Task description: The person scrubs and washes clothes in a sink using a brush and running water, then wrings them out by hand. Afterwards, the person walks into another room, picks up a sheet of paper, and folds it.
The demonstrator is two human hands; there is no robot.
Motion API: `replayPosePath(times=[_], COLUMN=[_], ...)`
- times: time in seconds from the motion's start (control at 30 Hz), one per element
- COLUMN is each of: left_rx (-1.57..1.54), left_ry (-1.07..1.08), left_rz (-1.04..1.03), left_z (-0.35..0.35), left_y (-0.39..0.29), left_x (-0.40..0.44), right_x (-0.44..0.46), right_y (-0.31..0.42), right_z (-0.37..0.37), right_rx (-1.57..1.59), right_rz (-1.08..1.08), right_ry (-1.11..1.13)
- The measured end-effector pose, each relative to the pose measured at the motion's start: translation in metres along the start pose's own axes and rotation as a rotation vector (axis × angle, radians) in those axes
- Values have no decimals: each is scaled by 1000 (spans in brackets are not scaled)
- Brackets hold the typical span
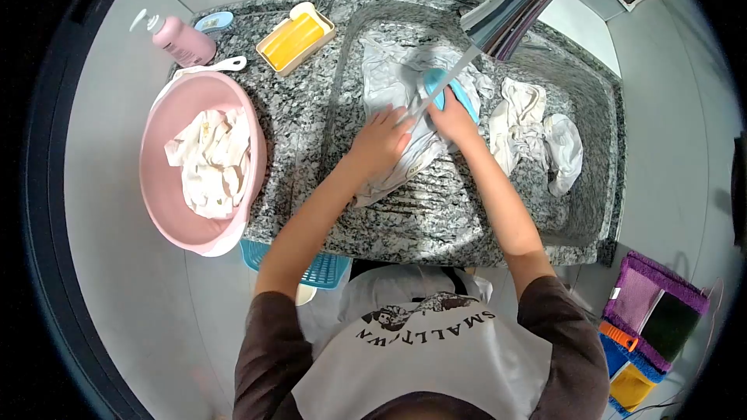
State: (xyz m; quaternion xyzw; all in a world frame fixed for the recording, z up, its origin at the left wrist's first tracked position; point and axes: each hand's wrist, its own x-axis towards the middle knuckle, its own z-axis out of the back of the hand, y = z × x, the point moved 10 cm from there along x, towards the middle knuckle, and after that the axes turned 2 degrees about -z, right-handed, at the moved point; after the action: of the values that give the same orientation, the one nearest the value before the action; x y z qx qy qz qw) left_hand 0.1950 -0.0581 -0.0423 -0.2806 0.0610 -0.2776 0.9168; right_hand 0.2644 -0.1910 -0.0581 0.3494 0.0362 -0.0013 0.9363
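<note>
In the head view, a wet light-grey garment (387, 82) is spread over the ribbed washboard part of the granite sink (405, 225). My left hand (380, 142) lies on it with the fingers stretched out, pressing the cloth. My right hand (457, 118) is closed around a light-blue scrub brush (464, 99) resting on the garment; the brush's underside is hidden. Water (451, 76) runs from the chrome faucet (510, 12) onto the cloth beside the brush. To the right, a cream cloth (520, 113) and a crumpled white cloth (563, 148) lie in the sink.
On the left, a pink basin (159, 187) holds white clothing (214, 159). Behind it are a pink pump bottle (185, 41), a white-handled brush (226, 64) and a yellow soap bar (294, 40) in its box. Colourful mop pads (657, 311) hang at lower right.
</note>
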Motion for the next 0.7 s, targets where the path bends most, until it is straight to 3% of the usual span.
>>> replayPosePath(times=[0.07, 0.1, 0.13, 0.17, 0.2, 0.27, 0.3, 0.37, 0.43, 0.47, 0.53, 0.57, 0.6, 0.67, 0.7], left_rx=[212, 212, 285, 357, 358, 511, 514, 526, 569, 615, 599, 642, 686, 743, 775], left_ry=[-152, -155, -154, -149, -143, -143, -141, -51, 74, 193, 168, 186, 220, 273, 293], left_rz=[-151, -156, -24, 112, 118, 282, 283, 264, 290, 317, 323, 328, 327, 344, 347], left_z=[-14, -14, -13, -11, -9, 12, 18, 18, 14, 7, 7, 6, 3, 4, 3], left_y=[7, 8, 22, 37, 39, 51, 44, 22, 9, 10, 18, 20, 20, 20, 18], left_x=[14, 15, 12, 6, -1, -12, -17, -36, -59, -68, -72, -73, -79, -74, -74], right_x=[21, 36, 37, 41, 51, 84, 76, 35, -34, -37, -40, -24, -16, 17, 4], right_y=[-10, -5, 22, 27, 22, 28, 39, 67, 107, 97, 77, 78, 74, 42, 58], right_z=[-8, -12, -8, -14, -33, -64, -71, -70, -51, -55, -46, -38, -33, -2, -3], right_rx=[28, -86, -198, -204, -199, -449, -445, -162, -573, -575, -514, -524, -519, -623, -605], right_rz=[-73, 4, 81, -20, -21, 217, 217, 164, 171, 169, 335, 548, 543, 24, 33], right_ry=[46, 26, 8, 165, 172, 3, 3, 50, 234, 227, -18, -63, -49, -8, 3])
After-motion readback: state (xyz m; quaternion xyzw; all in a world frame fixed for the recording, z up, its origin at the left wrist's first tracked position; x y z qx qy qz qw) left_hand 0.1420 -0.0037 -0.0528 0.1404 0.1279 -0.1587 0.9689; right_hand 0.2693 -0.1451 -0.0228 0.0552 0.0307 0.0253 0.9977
